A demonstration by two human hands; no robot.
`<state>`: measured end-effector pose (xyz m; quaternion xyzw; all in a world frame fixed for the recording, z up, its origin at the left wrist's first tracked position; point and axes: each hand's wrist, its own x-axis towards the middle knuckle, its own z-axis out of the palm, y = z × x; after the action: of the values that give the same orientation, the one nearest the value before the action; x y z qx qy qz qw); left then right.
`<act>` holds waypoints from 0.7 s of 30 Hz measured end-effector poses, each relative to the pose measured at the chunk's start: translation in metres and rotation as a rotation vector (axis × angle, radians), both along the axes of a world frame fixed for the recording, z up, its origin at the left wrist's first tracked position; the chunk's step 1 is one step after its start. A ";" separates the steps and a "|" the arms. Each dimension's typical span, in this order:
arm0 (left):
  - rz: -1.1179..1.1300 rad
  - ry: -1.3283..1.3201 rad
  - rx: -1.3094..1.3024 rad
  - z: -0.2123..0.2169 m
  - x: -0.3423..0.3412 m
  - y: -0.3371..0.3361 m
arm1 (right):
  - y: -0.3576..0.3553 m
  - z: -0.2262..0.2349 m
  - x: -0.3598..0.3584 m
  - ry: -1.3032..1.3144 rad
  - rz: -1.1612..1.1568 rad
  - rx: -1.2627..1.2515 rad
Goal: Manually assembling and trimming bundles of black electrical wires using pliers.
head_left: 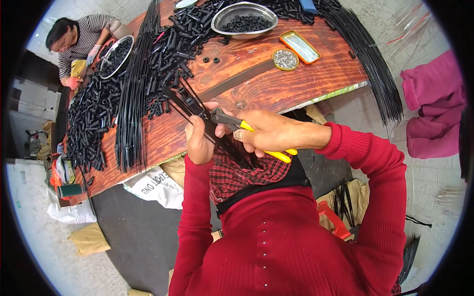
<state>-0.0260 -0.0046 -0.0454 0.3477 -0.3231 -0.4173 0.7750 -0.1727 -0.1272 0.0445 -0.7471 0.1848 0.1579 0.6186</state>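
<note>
My right hand [271, 130] is closed around a pair of pliers [228, 120] with yellow handles and dark metal jaws. Its jaws reach to the fingers of my left hand [199, 140], beside a black plastic piece on a set of thin black rods [190, 94]. Those rods, which look like umbrella ribs, are gripped by my left hand and slant from the table's edge down over my lap. Fingers and pliers hide the spot where the jaws meet the work. A red and black checked cloth [229, 180] lies across my lap under the rods.
On the wooden table [256, 91] lie heaps of black plastic tubes [91, 118], a bundle of long black rods [133, 103], an oval metal bowl [269, 31] of small black parts, a round dish [285, 59] and an orange tray [316, 58]. A gloved co-worker [81, 42] sits far left.
</note>
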 end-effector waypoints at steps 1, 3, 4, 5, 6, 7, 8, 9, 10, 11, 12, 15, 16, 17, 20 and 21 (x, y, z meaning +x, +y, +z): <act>-0.005 -0.003 -0.001 -0.001 0.000 0.002 | 0.001 -0.002 0.000 0.000 -0.001 0.004; -0.016 -0.002 -0.001 -0.003 -0.003 -0.001 | -0.002 -0.006 -0.003 -0.013 -0.019 0.030; -0.019 0.005 0.013 -0.006 -0.004 -0.003 | -0.003 -0.010 -0.005 -0.011 -0.024 0.036; -0.009 0.007 0.011 -0.002 -0.002 0.000 | 0.000 -0.006 -0.002 0.001 -0.021 0.019; -0.002 0.005 0.003 0.002 0.000 0.003 | 0.002 -0.002 0.000 0.013 -0.018 0.003; -0.007 0.007 -0.008 0.005 0.002 0.007 | 0.006 0.002 0.003 0.011 -0.011 -0.004; -0.018 0.008 -0.009 0.003 0.002 0.004 | 0.003 0.001 0.002 -0.005 -0.008 0.014; -0.017 0.006 -0.006 0.002 0.001 0.002 | 0.001 0.000 0.001 -0.021 -0.004 0.032; -0.002 0.002 0.010 0.002 0.000 0.000 | -0.002 -0.001 0.001 -0.023 -0.003 0.033; 0.012 0.001 0.030 0.001 -0.002 0.000 | -0.004 -0.002 -0.001 -0.028 0.004 0.042; 0.013 0.000 0.032 0.000 -0.002 -0.003 | -0.006 -0.003 -0.002 -0.034 0.012 0.049; -0.057 -0.001 -0.009 -0.004 -0.002 -0.010 | -0.015 -0.006 -0.007 -0.062 -0.003 0.076; -0.055 0.003 -0.004 -0.003 -0.002 -0.015 | -0.019 -0.003 -0.007 -0.064 -0.003 0.072; -0.052 0.009 0.005 -0.004 -0.003 -0.015 | -0.019 -0.002 -0.007 -0.043 -0.016 0.061; -0.005 -0.012 0.002 0.011 0.003 -0.016 | -0.021 0.009 0.000 -0.088 -0.001 0.066; 0.051 -0.039 0.040 0.017 0.006 -0.013 | -0.021 0.013 0.005 -0.151 0.027 0.086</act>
<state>-0.0202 -0.0174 -0.0283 0.3792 -0.3206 -0.3971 0.7718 -0.1680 -0.1484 0.0570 -0.7320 0.1206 0.1174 0.6602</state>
